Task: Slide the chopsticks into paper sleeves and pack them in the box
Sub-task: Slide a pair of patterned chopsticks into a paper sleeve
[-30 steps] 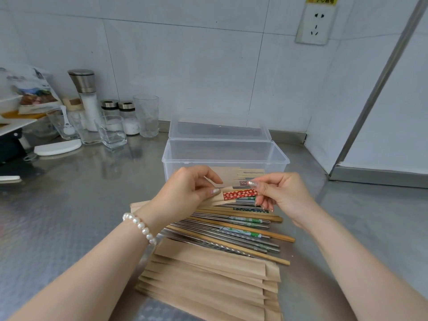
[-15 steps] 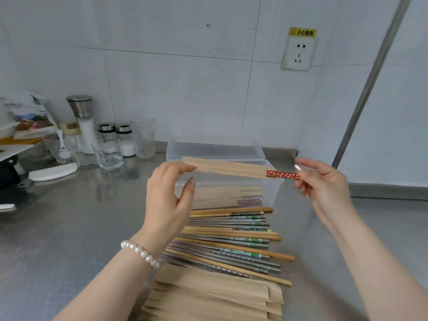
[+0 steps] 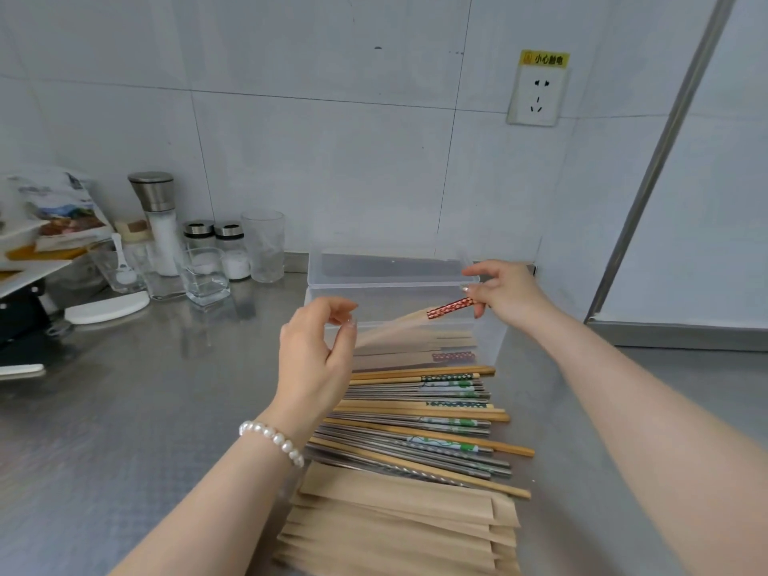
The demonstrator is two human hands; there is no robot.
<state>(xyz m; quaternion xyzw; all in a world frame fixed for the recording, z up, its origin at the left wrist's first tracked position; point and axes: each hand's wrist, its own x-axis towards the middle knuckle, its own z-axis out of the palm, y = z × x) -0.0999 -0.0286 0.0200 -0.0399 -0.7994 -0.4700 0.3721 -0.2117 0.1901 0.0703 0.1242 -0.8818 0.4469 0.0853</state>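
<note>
With the right hand (image 3: 505,295) pinching the red-patterned end of the sleeved chopsticks (image 3: 419,320) and the left hand (image 3: 318,351) spread just clear of the sleeve's far end, lower that free end into the clear box (image 3: 492,326) below the grip, flat on the packed sleeves

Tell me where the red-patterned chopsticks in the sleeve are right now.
The sleeved red-patterned chopsticks hang tilted over the clear box, centre-right in the head view, their red end pinched by the right hand.
</note>
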